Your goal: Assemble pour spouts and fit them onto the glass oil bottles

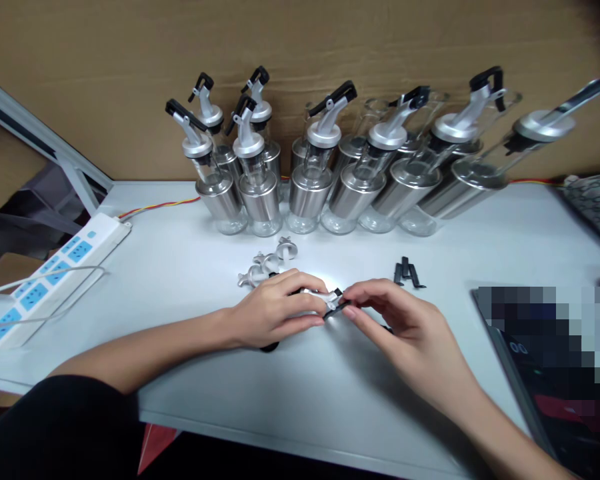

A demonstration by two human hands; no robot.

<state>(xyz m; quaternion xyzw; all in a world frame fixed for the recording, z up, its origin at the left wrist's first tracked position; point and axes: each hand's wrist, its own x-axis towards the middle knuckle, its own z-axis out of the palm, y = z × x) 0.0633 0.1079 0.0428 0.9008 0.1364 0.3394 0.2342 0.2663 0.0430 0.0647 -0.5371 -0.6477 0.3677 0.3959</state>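
In front of me, my left hand (275,310) is closed around a silver pourer spout (324,295) lying sideways; its fingers hide most of the body. Thumb and fingertips of my right hand (410,327) pinch a thin black lever (337,309) at the spout's tip. Whether the lever is joined to the spout, I cannot tell. Just beyond my left hand lie loose silver pourer tops (286,249). Three small black levers (406,269) rest on the table beyond my right hand. Something black (269,347) shows partly under my left wrist.
Glass bottles with steel sleeves (310,193) stand in rows along the back, several topped with silver and black pourers. At left sits a white power strip (60,273) with cables. A dark flat object (520,380), partly blurred out, covers the right of the white table (205,393).
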